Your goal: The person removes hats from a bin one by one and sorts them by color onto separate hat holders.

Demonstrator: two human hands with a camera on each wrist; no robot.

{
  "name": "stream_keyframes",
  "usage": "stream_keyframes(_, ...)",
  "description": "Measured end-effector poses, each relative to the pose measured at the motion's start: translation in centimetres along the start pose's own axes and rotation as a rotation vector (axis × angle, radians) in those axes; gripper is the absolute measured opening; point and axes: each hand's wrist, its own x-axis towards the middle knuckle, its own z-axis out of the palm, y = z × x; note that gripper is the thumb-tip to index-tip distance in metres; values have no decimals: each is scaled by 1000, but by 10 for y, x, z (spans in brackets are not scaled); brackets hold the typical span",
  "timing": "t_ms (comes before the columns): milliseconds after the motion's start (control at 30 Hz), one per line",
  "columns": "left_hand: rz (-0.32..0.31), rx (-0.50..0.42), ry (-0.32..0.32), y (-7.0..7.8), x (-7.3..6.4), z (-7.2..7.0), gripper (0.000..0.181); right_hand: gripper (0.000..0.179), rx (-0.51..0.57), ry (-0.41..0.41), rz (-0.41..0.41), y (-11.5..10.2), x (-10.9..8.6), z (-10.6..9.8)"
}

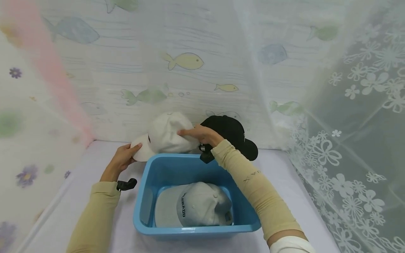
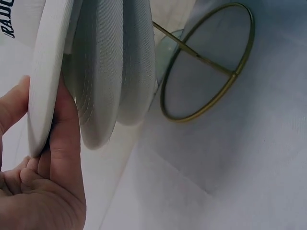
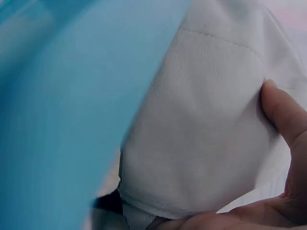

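A white cap (image 1: 172,135) is held by both hands behind the blue basin (image 1: 142,196). My left hand (image 1: 124,157) pinches its brim (image 2: 48,81), thumb on one face and fingers on the other. Behind that brim, two more pale brims (image 2: 103,81) hang side by side in the left wrist view. My right hand (image 1: 202,134) grips the crown's back part, thumb (image 3: 283,108) pressed on the cloth and fingers at the lower edge. Inside the basin lies a light grey cap (image 1: 202,203) with dark lettering, brim to the left.
A black cap (image 1: 226,131) stands behind the basin to the right, partly hidden by my right hand. A brass-coloured ring with a crossbar (image 2: 208,62) shows near the brims. White cloth (image 1: 284,186) covers the table; a fish-patterned curtain (image 1: 190,84) hangs behind.
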Motion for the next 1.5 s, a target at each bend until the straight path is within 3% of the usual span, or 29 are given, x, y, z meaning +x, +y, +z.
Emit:
stream_keyframes(333, 30, 60, 7, -5, -1, -3, 79, 69, -46, 26, -25, -3, -4, 1)
stream_keyframes(500, 7, 72, -4, -5, -3, 1, 79, 69, -88, 147, -76, -10, -12, 0)
stream_keyframes(633, -15, 71, -9, -6, -5, 3, 79, 56, -99, 206, -103, -12, -16, -1)
stream_keyframes(767, -42, 42, -18, -6, -8, 4, 80, 49, -77, 197, -105, -14, -17, -2)
stream_keyframes(1033, -129, -25, -13, -7, -12, 8, 82, 41, 12, 97, -64, -10, -12, -3)
stream_keyframes(1267, -208, -53, 36, -6, -16, 16, 84, 54, 15, 75, -37, -7, -12, -1)
stream_keyframes(1500, -188, -7, 90, -10, -19, 18, 86, 55, 46, 53, -61, -5, -12, 4)
